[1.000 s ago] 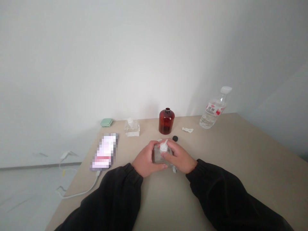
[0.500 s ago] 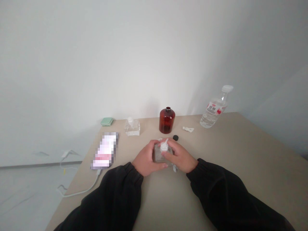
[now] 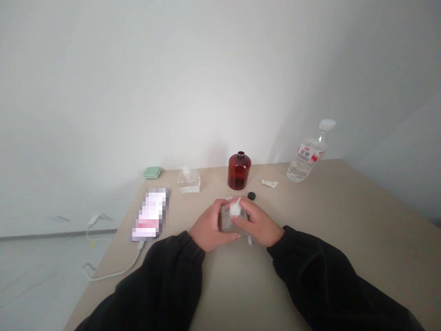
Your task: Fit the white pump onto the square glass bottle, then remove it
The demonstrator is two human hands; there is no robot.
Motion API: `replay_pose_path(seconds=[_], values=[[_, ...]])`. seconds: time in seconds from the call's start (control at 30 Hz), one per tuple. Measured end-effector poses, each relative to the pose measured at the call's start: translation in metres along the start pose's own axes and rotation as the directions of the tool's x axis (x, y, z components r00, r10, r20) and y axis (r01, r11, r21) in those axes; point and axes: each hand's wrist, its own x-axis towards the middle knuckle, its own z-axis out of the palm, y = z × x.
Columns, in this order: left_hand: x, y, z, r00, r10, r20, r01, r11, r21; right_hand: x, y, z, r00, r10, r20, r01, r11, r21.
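Observation:
Both my hands close around a clear square glass bottle (image 3: 228,223) near the middle of the beige table (image 3: 241,285). Its white pump head (image 3: 234,210) sticks up between them. My left hand (image 3: 209,227) wraps the bottle's left side, and my right hand (image 3: 257,222) holds its right side with fingers over the shoulder. Much of the bottle is hidden behind my fingers. A small white piece (image 3: 250,239) shows just below the bottle, by my right hand.
At the back of the table stand an amber glass bottle (image 3: 237,170), a small square glass bottle (image 3: 189,180) and a plastic water bottle (image 3: 306,157). A black cap (image 3: 251,196), white scrap (image 3: 269,183), green case (image 3: 152,172), and pixelated phone (image 3: 150,214) with white cable (image 3: 113,276) lie about.
My hands still hold the bottle in nearly the same grip. The whole scene sits slightly higher in the view, because the head camera has shifted a little.

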Motion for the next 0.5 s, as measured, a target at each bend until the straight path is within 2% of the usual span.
replay_pose_path(seconds=[0.5], values=[[-0.0003,-0.0039,0.0008,1.000,-0.015,0.016,0.015,1.000,0.006,0.0003,-0.0016,-0.0005,1.000,0.005,-0.004,-0.005,1.000,0.008]])
